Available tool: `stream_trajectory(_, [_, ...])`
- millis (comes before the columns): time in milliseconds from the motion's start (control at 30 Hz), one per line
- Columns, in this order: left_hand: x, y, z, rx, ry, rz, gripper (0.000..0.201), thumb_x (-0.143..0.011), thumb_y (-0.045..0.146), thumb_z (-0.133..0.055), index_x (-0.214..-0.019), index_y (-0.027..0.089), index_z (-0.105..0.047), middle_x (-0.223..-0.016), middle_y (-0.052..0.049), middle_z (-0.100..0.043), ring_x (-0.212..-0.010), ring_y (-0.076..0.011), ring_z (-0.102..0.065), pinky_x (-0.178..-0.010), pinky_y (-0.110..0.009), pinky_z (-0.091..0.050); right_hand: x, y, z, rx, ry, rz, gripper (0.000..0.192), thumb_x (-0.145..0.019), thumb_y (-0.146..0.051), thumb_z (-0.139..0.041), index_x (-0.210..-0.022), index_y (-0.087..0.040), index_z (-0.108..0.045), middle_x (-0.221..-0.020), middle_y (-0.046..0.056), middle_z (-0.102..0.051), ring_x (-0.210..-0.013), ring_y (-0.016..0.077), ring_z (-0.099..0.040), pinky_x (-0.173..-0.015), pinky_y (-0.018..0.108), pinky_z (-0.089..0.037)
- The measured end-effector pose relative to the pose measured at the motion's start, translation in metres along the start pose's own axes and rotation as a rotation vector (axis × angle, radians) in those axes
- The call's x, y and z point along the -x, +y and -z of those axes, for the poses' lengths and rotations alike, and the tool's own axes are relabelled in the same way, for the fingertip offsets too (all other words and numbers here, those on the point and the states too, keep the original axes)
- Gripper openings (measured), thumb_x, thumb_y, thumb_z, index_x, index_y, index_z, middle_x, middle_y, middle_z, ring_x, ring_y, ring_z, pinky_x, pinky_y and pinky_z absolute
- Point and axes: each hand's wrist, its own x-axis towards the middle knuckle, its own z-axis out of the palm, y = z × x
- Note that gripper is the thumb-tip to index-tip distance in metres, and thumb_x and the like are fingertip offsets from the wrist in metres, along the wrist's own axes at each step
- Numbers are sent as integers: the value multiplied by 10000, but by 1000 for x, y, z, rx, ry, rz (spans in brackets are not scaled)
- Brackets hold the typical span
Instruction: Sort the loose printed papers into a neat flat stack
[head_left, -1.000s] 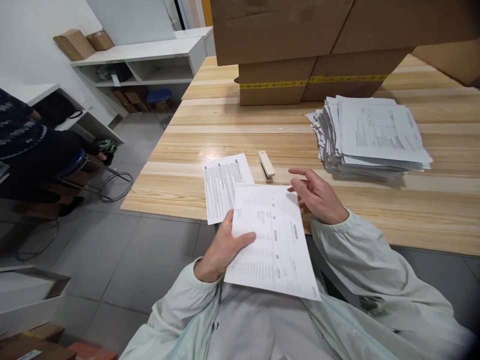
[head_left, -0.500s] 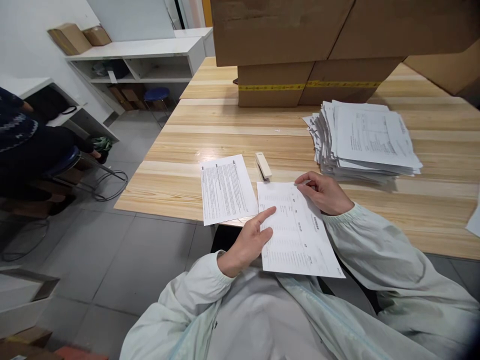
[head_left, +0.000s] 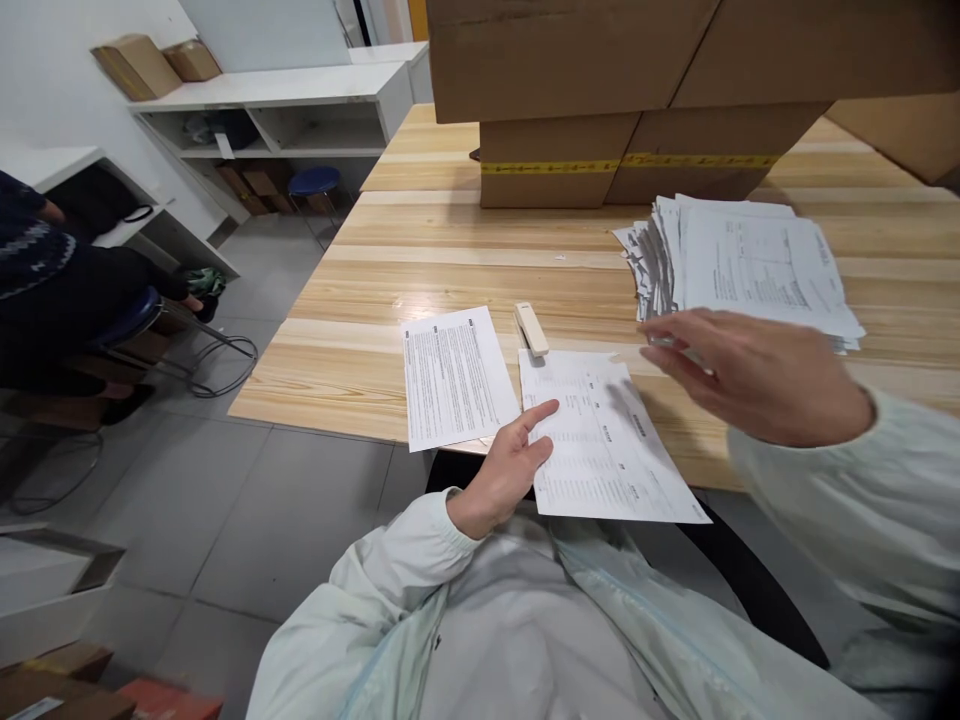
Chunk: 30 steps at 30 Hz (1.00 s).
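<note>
Paper sheet under left hand

Stapler between two sheets — left sheet, right sheet, paper stack behind right.

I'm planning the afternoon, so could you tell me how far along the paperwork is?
Two sheets lie at the table edge: a text sheet and a form sheet under the left hand. The right hand reaches, open, toward the paper stack, which is thick. The stapler lies untouched.
</note>
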Motion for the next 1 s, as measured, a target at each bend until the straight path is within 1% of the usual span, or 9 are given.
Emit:
stream_trajectory(133, [1, 4, -4, -18, 22, 30, 637, -884, 189, -623, -1498, 137, -464, -1186, -139, -740, -1121, -237, -686, -1044, -408, -477, -52, -22, 13, -160, 85, 149, 347, -1027, -367, -375, -1087, -211, -679, -933, 78, -741, -805, 221, -659, -609, 330, -412])
stream_trajectory(233, [1, 7, -7, -40, 69, 35, 609, -889, 136, -565, -1490, 119, -468, -1170, -136, -742, -1085, -217, -695, -1030, -386, -476, -105, -54, -23, -412, 89, 120, 411, -1046, -324, -314, -1275, -154, -611, -1217, 111, -704, -1087, 244, -629, -904, 391, -484])
stream_trajectory(333, [1, 9, -9, -54, 82, 58, 608, -897, 119, -535, -1499, 116, -452, -1156, -137, -743, -1046, -208, -703, -1018, -387, -477, -144, -78, -72, -468, 28, 57, 444, -1038, -288, -293, -1328, -127, -587, -1338, 125, -646, -1253, 288, -521, -1024, 438, -434])
stream_trajectory(467, [0, 9, -7, -40, 74, 61, 614, -887, 128, -561, -1492, 104, -460, -1148, -142, -743, -1056, -212, -698, -1020, -378, -473, -156, -92, -117, -439, -21, 37, 459, -1020, -275, -291, -1293, -97, -613, -1292, 170, -650, -1220, 326, -487, -1018, 472, -404])
stream_trajectory(600, [-2, 6, -5, -19, 53, 51, 635, -866, 152, -607, -1485, 109, -470, -1144, -138, -744, -1024, -211, -702, -995, -372, -484, -148, -95, -131, -420, -17, -45, 468, -1024, -307, -286, -1286, -104, -617, -1264, 175, -662, -1201, 338, -488, -1004, 484, -395])
stream_trajectory(733, [-3, 5, -4, -47, 54, 35, 609, -882, 144, -570, -1482, 101, -472, -1143, -137, -742, -989, -195, -700, -957, -346, -499, -148, -96, -121, -430, 83, -29, 455, -1024, -294, -296, -1306, -117, -606, -1297, 142, -662, -1220, 302, -513, -1060, 454, -393])
stream_trajectory(867, [11, 2, -1, -243, 14, -40, 530, -924, 181, -524, -1452, 133, -532, -1072, -108, -764, -944, -209, -705, -925, -371, -529, -127, -84, -77, -445, 265, 84, 430, -1007, -326, -384, -1343, -137, -576, -1357, 123, -642, -1274, 285, -537, -1110, 467, -397])
stream_trajectory(933, [26, -2, 1, -435, -21, -176, 446, -955, 201, -486, -1381, 164, -616, -1092, -102, -771, -1004, -235, -707, -952, -399, -536, -97, -67, -45, -450, 310, 73, 403, -1004, -354, -414, -1310, -165, -597, -1309, 120, -673, -1246, 273, -583, -1086, 467, -435])
stream_trajectory(1000, [41, -6, 3, -599, -53, -398, 427, -981, 185, -433, -1351, 180, -647, -1211, -106, -748, -1099, -244, -699, -988, -392, -540, -55, -43, -15, -463, 310, -43, 383, -1001, -399, -442, -1252, -184, -638, -1224, 127, -713, -1092, 250, -672, -934, 415, -533])
